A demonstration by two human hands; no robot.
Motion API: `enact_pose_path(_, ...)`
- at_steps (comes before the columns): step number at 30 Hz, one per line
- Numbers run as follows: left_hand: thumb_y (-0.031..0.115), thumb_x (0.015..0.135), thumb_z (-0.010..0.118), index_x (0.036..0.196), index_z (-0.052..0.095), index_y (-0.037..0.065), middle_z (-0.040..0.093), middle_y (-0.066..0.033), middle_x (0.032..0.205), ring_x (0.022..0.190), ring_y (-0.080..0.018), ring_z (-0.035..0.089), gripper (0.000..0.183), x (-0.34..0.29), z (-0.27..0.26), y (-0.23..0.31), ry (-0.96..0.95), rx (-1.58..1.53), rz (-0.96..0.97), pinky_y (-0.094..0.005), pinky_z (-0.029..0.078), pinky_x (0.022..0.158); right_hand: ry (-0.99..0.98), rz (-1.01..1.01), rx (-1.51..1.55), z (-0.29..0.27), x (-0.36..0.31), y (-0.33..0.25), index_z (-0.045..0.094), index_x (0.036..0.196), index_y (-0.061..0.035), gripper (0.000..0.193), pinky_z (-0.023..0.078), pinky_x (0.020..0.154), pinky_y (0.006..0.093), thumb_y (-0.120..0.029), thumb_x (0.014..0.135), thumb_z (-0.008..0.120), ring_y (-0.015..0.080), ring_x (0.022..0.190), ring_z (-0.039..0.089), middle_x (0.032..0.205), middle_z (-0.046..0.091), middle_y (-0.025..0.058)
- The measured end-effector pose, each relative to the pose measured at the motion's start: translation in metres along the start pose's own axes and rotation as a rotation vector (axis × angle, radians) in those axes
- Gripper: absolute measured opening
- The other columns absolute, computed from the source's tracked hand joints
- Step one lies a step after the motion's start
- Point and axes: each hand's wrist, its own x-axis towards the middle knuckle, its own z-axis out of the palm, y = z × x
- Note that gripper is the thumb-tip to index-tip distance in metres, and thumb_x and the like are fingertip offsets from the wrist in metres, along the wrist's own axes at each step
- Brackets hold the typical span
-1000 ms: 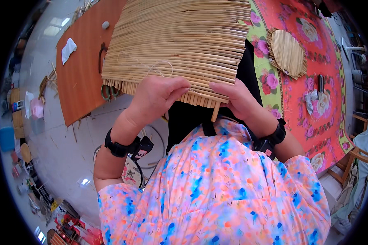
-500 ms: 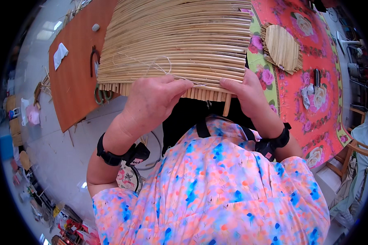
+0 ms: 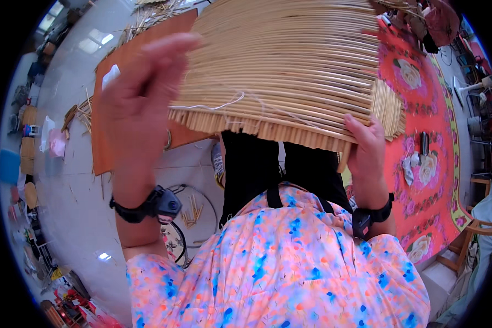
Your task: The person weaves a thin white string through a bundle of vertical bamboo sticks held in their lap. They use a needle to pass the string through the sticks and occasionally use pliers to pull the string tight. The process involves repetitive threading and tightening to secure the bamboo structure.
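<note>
A wide mat of slender straw-coloured sticks (image 3: 284,60), laid side by side, spreads in front of me. My right hand (image 3: 366,145) grips its near right corner, thumb on top and the other fingers mostly hidden. One short stick (image 3: 345,157) sticks out beside that hand. My left hand (image 3: 142,98) is raised over the mat's left side, smeared by motion, so its grip is unclear. A thin white thread (image 3: 213,107) loops over the near rows and runs left toward that hand; where it ends is hidden.
On the left stands a brown tabletop (image 3: 106,147) with a white scrap (image 3: 111,75). At right, a red floral cloth (image 3: 393,191) bears a stack of stick pieces (image 3: 391,109) and a dark-handled tool (image 3: 424,143). Stick bits (image 3: 192,212) lie on the floor.
My left hand has lifted away from the mat's near edge, up and to the left. The mat and my right hand have shifted right and slightly nearer, partly covering the stack.
</note>
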Motion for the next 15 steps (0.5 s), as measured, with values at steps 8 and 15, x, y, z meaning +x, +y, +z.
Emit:
enact_pose_path(8, 0.013, 0.101, 0.053, 0.126, 0.062, 0.0, 0.038, 0.0038, 0.065, 0.057, -0.0039, 0.029, 0.03, 0.014, -0.059, 0.033, 0.346, -0.129, 0.362, -0.0208, 0.02, 0.051, 0.185, -0.439, -0.348, -0.016, -0.03, -0.073, 0.053, 0.126, 0.0089, 0.043, 0.05, 0.09, 0.0318, -0.009, 0.089, 0.066, 0.0192, 0.102, 0.063, 0.114, 0.064, 0.0147)
enact_pose_path(15, 0.017, 0.102, 0.053, 0.126, 0.062, -0.001, 0.046, 0.003, 0.067, 0.058, -0.0057, 0.029, 0.032, 0.004, -0.093, 0.038, 0.369, -0.249, 0.335, -0.0226, 0.02, 0.053, 0.238, -0.573, -0.738, -0.005, -0.029, -0.093, 0.057, 0.12, 0.0064, 0.035, 0.051, 0.085, 0.0288, -0.006, 0.088, 0.063, 0.0144, 0.096, 0.064, 0.108, 0.067, 0.0116)
